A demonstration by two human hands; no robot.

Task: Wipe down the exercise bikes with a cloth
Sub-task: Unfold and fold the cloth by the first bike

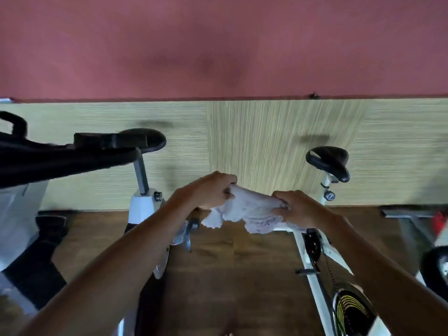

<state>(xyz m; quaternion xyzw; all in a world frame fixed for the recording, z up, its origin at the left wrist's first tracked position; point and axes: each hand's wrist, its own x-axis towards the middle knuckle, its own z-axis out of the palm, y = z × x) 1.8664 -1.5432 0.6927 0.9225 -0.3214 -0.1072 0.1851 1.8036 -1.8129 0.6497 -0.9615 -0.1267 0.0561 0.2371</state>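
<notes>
A crumpled white cloth (247, 209) hangs stretched between both my hands in mid-air at the centre of the head view. My left hand (208, 192) grips its left end, and my right hand (298, 208) grips its right end. To the left stands a white exercise bike (141, 207) with a black saddle (143, 140) on a grey post. To the right stands another white exercise bike (312, 267) with a black saddle (329, 162) and a black-and-yellow flywheel (351, 309). The cloth touches neither bike.
A wood-panelled wall (278, 141) with a red upper part runs behind the bikes. Brown wooden floor (230, 275) lies between the two bikes. A third machine's grey frame (407, 214) and black wheel (436, 265) sit at the far right. Black handlebars (14, 122) show at the far left.
</notes>
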